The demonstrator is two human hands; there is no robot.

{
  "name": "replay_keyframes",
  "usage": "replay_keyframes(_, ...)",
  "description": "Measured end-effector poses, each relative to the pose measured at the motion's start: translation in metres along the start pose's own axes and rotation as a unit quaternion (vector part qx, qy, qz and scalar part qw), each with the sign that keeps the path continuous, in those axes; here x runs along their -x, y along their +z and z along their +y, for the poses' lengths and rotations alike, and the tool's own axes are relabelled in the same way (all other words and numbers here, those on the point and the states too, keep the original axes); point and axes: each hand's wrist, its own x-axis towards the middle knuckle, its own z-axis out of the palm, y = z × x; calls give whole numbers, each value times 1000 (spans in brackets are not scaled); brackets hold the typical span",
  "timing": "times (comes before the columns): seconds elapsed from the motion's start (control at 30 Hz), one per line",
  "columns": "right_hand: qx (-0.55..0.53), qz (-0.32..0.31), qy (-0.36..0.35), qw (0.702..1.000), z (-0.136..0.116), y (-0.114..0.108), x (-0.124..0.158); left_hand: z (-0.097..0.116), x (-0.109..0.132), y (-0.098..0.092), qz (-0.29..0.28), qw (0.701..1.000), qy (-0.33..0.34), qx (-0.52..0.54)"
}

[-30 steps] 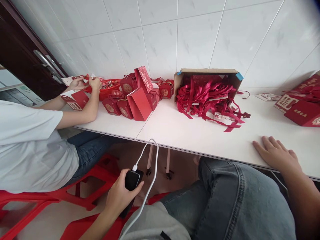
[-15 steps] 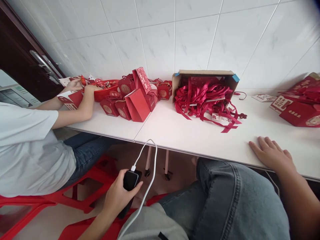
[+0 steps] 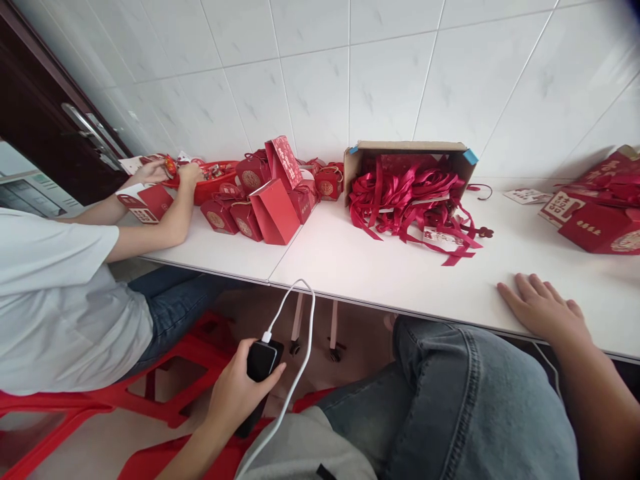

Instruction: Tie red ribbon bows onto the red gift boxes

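Note:
Below the table's front edge, my left hand (image 3: 239, 387) is wrapped round a black handheld device (image 3: 261, 362), a power bank or phone; I cannot tell which. A white cable (image 3: 308, 333) is plugged into its top end and loops back toward my body. My right hand (image 3: 549, 312) lies flat on the white table (image 3: 360, 260), fingers spread, with nothing in it. Beyond it stands a red gift box (image 3: 603, 227) with gold print. An open cardboard box (image 3: 410, 145) on its side spills dark red ribbons (image 3: 407, 193) onto the tabletop.
Several red gift boxes (image 3: 275, 212) cluster left of the ribbons. Farther left, a co-worker (image 3: 65, 300) on a red stool (image 3: 170, 390) handles a wrapped sweet beside a red basket (image 3: 205, 193). A tiled wall (image 3: 320, 87) backs the table.
The co-worker's nearer hand has lifted from the red basket toward their other hand, which has a small red item. My own hands have stayed in place.

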Motion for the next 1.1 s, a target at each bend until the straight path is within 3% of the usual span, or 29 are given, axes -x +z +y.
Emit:
replay_keyframes(0.9, 0, 3, 0, 1000, -1, -1, 0, -1, -3, 1, 0, 1000, 4, -1)
replay_keyframes(1.1, -10, 10, 0, 1000, -5, -3, 3, -26, 11, 7, -29, 999, 23, -31)
